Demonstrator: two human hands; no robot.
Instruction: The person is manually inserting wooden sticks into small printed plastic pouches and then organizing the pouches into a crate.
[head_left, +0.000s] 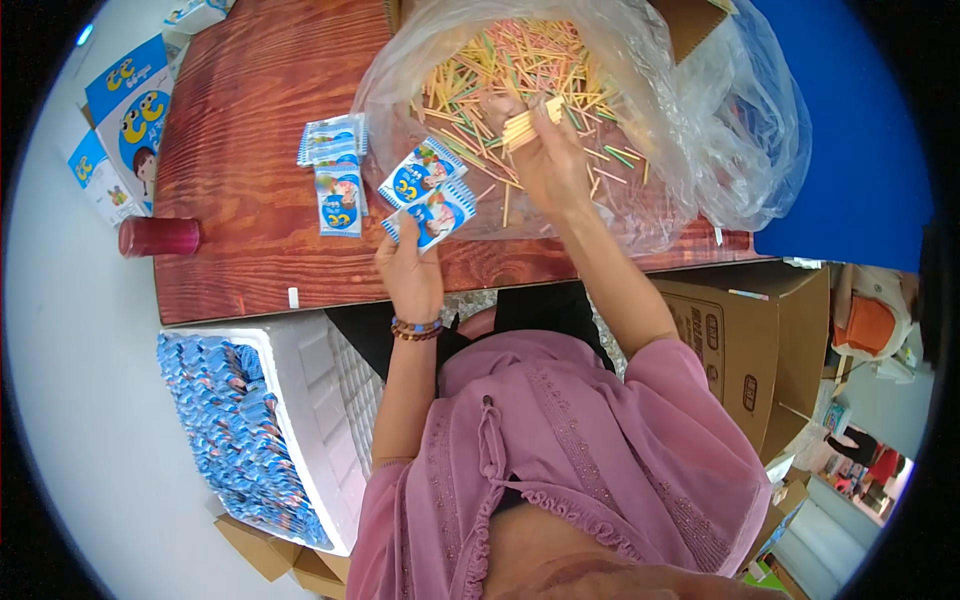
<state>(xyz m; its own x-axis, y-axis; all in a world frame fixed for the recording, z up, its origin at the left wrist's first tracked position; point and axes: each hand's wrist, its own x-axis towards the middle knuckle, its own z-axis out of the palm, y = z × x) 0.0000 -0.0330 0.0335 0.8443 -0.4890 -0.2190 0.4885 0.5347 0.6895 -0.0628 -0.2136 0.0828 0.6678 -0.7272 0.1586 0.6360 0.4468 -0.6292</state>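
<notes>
My left hand pinches the lower edge of a small blue-and-white packet at the table's near side. A second packet overlaps it just beyond; whether my fingers hold that one too, I cannot tell. Over the open clear plastic bag, my right hand is closed around a bundle of thin pale-yellow sticks. Loose sticks in yellow, pink and green lie heaped in the bag beneath it. Left of the bag, several more packets rest in a small overlapping group on the wooden table.
A dark red cylinder lies at the table's left edge, near blue-and-white printed cartons. Below the table, a white foam box holds many blue packets. An open cardboard box stands at the right.
</notes>
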